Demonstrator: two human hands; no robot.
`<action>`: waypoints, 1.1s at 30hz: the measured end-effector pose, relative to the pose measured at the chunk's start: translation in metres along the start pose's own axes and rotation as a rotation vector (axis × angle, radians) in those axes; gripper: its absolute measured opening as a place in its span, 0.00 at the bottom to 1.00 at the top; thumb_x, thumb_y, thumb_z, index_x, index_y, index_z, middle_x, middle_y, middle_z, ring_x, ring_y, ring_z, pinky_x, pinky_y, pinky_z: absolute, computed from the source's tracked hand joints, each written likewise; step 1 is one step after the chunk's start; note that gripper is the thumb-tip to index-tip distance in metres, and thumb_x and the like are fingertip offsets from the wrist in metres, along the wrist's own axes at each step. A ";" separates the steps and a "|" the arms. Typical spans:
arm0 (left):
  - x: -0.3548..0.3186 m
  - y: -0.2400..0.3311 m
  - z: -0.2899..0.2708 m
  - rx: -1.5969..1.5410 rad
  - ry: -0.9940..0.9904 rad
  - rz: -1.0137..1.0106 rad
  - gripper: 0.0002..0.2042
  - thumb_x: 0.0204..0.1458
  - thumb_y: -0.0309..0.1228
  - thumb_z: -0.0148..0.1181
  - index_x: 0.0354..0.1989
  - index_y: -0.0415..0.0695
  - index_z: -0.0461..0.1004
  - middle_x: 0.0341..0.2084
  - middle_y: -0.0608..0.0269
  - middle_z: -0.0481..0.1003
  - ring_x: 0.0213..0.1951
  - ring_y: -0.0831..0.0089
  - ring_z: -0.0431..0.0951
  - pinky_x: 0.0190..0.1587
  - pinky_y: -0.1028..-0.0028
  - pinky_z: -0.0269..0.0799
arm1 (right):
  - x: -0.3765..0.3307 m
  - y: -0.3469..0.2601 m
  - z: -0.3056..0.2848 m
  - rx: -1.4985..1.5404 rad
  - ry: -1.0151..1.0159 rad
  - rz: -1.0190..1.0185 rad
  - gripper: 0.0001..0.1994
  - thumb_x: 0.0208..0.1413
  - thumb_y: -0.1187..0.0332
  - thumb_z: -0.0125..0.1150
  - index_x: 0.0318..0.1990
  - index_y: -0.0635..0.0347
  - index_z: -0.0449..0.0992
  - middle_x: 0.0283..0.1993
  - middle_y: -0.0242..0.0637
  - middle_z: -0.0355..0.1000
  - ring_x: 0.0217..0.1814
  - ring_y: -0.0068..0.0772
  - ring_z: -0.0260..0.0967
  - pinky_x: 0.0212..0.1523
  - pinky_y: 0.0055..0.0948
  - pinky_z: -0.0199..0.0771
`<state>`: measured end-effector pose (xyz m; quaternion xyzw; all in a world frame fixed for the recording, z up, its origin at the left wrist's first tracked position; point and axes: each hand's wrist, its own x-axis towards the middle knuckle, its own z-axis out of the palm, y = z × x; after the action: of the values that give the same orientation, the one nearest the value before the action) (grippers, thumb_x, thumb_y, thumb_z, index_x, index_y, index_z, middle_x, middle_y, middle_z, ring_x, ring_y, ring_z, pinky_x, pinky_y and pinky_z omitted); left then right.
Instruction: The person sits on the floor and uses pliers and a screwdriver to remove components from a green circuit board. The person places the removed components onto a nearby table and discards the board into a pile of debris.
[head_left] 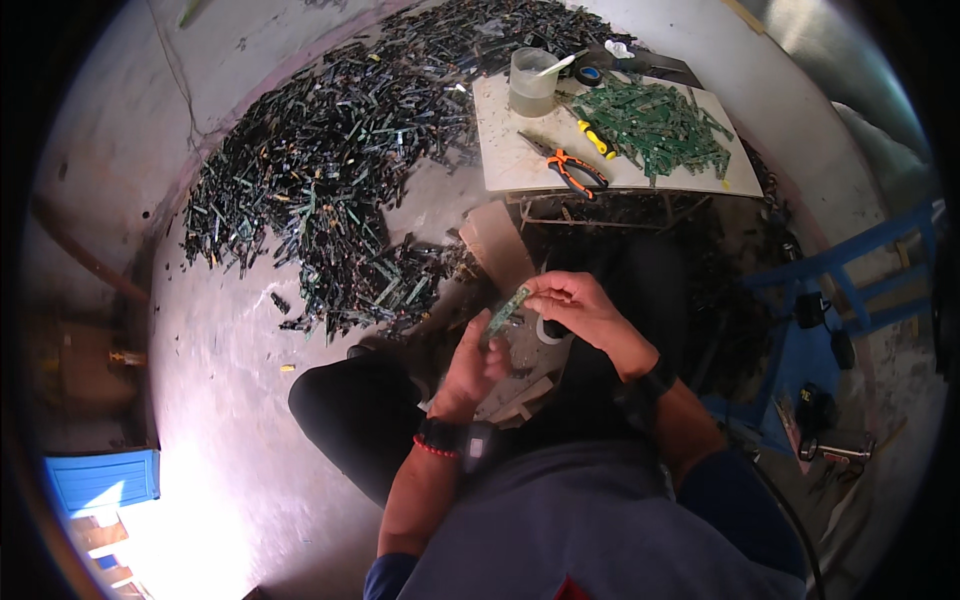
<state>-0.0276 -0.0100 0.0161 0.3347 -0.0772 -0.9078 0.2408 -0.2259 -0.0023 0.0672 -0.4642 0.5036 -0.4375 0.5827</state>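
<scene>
Strip [508, 312] is up between both hands, well apart from the table [503, 155]. Right hand [580, 306]: thumb and forefinger pinched narrow on the upper end. Left hand [472, 370]: thumb and fingers round the lower end, exact contact partly hidden. Step looks like handling one strip bare-fingered; can't make out finer detail from where I stand. Pliers [571, 170] and screwdriver [598, 138] lie on the table, near the green pile [655, 125]. Next move, I'd judge, calls for a steady left hold and light right fingertips, strip being thin
</scene>
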 end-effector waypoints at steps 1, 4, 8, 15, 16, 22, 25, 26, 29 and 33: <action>0.002 -0.001 0.000 0.002 -0.014 -0.005 0.25 0.54 0.55 0.46 0.13 0.50 0.59 0.08 0.75 0.51 0.10 0.81 0.47 0.13 0.80 0.43 | -0.001 0.004 -0.001 -0.075 0.023 -0.021 0.08 0.54 0.76 0.56 0.42 0.67 0.73 0.36 0.32 0.73 0.39 0.17 0.69 0.38 0.18 0.70; 0.004 -0.005 -0.001 0.021 0.022 -0.023 0.26 0.53 0.56 0.46 0.13 0.49 0.60 0.08 0.74 0.51 0.10 0.81 0.48 0.13 0.80 0.43 | -0.006 0.010 0.003 -0.129 0.061 -0.157 0.07 0.53 0.79 0.58 0.39 0.67 0.73 0.34 0.31 0.72 0.37 0.14 0.68 0.37 0.15 0.70; 0.013 -0.008 -0.009 0.049 0.088 0.025 0.25 0.52 0.57 0.47 0.16 0.48 0.63 0.09 0.73 0.56 0.10 0.80 0.51 0.13 0.80 0.46 | -0.013 0.016 0.014 -0.152 0.189 -0.193 0.06 0.53 0.79 0.58 0.38 0.67 0.71 0.30 0.31 0.71 0.30 0.15 0.68 0.28 0.15 0.68; 0.005 -0.002 0.007 0.110 0.272 0.295 0.20 0.54 0.51 0.48 0.22 0.48 0.63 0.08 0.73 0.53 0.10 0.79 0.51 0.14 0.78 0.44 | -0.032 0.025 0.049 0.176 0.414 0.000 0.06 0.53 0.76 0.59 0.36 0.66 0.70 0.28 0.31 0.70 0.26 0.17 0.68 0.24 0.16 0.68; 0.005 -0.001 0.004 0.109 0.299 0.323 0.19 0.54 0.51 0.48 0.22 0.48 0.63 0.08 0.72 0.53 0.10 0.79 0.51 0.14 0.78 0.44 | -0.036 0.024 0.052 0.143 0.366 -0.014 0.06 0.53 0.76 0.59 0.36 0.66 0.70 0.28 0.31 0.70 0.27 0.17 0.68 0.25 0.16 0.68; 0.009 0.001 -0.015 0.056 0.300 0.315 0.18 0.54 0.48 0.50 0.21 0.47 0.63 0.08 0.70 0.54 0.09 0.79 0.51 0.13 0.78 0.44 | -0.042 -0.002 0.051 -0.632 0.226 -0.523 0.10 0.42 0.79 0.67 0.30 0.65 0.71 0.35 0.38 0.73 0.28 0.20 0.69 0.30 0.19 0.72; 0.007 0.000 -0.010 0.055 0.316 0.299 0.19 0.54 0.49 0.50 0.20 0.47 0.64 0.08 0.70 0.54 0.09 0.79 0.52 0.13 0.78 0.44 | -0.047 0.000 0.044 -0.486 0.102 -0.314 0.10 0.43 0.75 0.66 0.34 0.64 0.73 0.31 0.38 0.73 0.28 0.26 0.71 0.30 0.23 0.71; 0.007 -0.001 -0.009 0.050 0.303 0.287 0.19 0.54 0.49 0.49 0.20 0.47 0.64 0.08 0.70 0.54 0.09 0.78 0.52 0.13 0.78 0.44 | -0.049 0.002 0.044 -0.480 0.111 -0.225 0.10 0.44 0.75 0.66 0.35 0.65 0.73 0.31 0.36 0.73 0.29 0.21 0.71 0.29 0.21 0.72; 0.008 -0.001 -0.010 0.065 0.298 0.297 0.20 0.54 0.50 0.49 0.18 0.47 0.64 0.08 0.69 0.56 0.09 0.78 0.54 0.13 0.78 0.45 | -0.050 -0.001 0.052 -0.154 0.161 -0.092 0.11 0.47 0.73 0.65 0.38 0.66 0.73 0.31 0.34 0.73 0.32 0.17 0.70 0.32 0.19 0.72; 0.008 0.001 -0.009 0.134 0.309 0.388 0.21 0.54 0.49 0.49 0.16 0.47 0.64 0.08 0.69 0.58 0.10 0.77 0.57 0.14 0.78 0.49 | -0.054 0.001 0.053 -0.081 0.003 0.041 0.12 0.50 0.72 0.64 0.41 0.68 0.72 0.33 0.34 0.73 0.35 0.18 0.70 0.36 0.18 0.72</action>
<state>-0.0267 -0.0144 0.0054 0.4636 -0.1623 -0.7755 0.3967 -0.1796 0.0559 0.0789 -0.4763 0.5312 -0.4054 0.5715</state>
